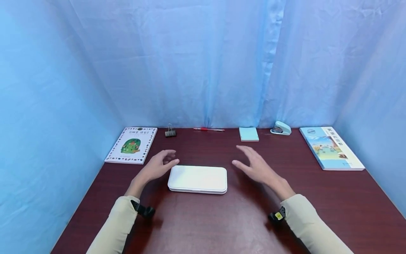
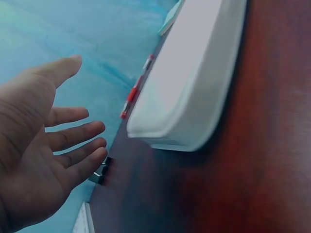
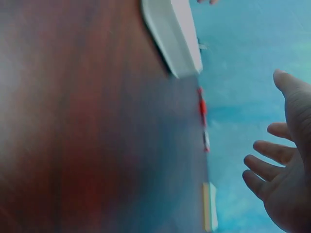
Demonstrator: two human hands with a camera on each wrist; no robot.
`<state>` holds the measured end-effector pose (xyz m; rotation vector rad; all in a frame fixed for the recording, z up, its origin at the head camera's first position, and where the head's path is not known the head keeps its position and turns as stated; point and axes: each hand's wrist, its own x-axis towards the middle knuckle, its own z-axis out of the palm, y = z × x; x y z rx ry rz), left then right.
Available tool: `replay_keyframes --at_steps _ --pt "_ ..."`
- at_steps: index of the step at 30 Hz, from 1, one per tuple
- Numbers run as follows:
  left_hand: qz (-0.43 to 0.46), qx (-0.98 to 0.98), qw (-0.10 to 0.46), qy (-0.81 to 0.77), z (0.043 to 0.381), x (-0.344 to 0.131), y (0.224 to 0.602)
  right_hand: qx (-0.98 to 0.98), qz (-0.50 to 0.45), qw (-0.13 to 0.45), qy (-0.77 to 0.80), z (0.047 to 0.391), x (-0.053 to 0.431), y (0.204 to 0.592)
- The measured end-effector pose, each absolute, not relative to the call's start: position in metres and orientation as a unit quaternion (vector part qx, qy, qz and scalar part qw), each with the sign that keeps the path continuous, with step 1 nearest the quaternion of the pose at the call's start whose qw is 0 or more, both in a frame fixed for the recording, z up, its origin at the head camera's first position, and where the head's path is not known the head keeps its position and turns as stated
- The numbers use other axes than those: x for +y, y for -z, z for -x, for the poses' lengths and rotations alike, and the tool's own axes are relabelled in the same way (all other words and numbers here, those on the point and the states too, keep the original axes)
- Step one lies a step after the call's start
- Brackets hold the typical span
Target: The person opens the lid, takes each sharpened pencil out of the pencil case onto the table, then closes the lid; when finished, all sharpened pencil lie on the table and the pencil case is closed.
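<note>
White case (image 1: 197, 179): lies flat, lid down, near the middle of the surface (image 1: 196, 225), its long sides parallel to the far edge, between the left hand (image 1: 158, 165) and the right hand (image 1: 255, 167).
Left hand: raised beside the case's left end, palm turned inward; fingers wide, gently bent, thumb tip just beside the case's far left corner. The left wrist view shows a gap between hand and case.
Right hand: farther from the case, off its right end, palm turned inward; fingers wide, thumb spread away from them.
Sleeves (image 1: 118, 222): cream, reaching in over the near edge, a black device at each cuff.
Left book (image 1: 131, 145): white, green picture on its cover, at the far left corner.
Clip (image 1: 170, 133): black, wire handle upright, near the far edge, right of the left book.
Pen (image 1: 209, 129): red and clear, lying along the far edge about its middle.
Notepad (image 1: 248, 134): pale turquoise, at the far edge between pen and stapler (image 1: 281, 128).
Stapler: mint, by the far edge.
Right book (image 1: 331, 148): blue and white, thick, at the far right corner.
Curtain (image 1: 190, 63): pale blue, behind the far edge.
</note>
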<state>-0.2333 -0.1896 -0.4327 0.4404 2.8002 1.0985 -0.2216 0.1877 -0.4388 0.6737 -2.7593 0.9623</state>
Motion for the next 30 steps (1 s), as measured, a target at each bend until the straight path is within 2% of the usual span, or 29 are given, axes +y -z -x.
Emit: replay_keyframes --at_steps 8,16,24,30 --pt "-0.171 0.931 0.081 -0.313 0.209 -0.185 0.457 -0.917 -0.256 -0.002 -0.306 0.202 0.16 0.454" --pt "-0.181 0.93 0.083 -0.309 0.198 -0.182 0.469 -0.918 -0.281 -0.05 -0.276 0.19 0.138 0.462" --pt "-0.203 0.934 0.036 -0.292 0.199 -0.18 0.48 -0.916 -0.307 -0.043 -0.256 0.185 0.13 0.465" --pt "-0.215 0.936 -0.006 -0.28 0.199 -0.182 0.485 -0.92 -0.318 -0.007 -0.229 0.184 0.127 0.468"
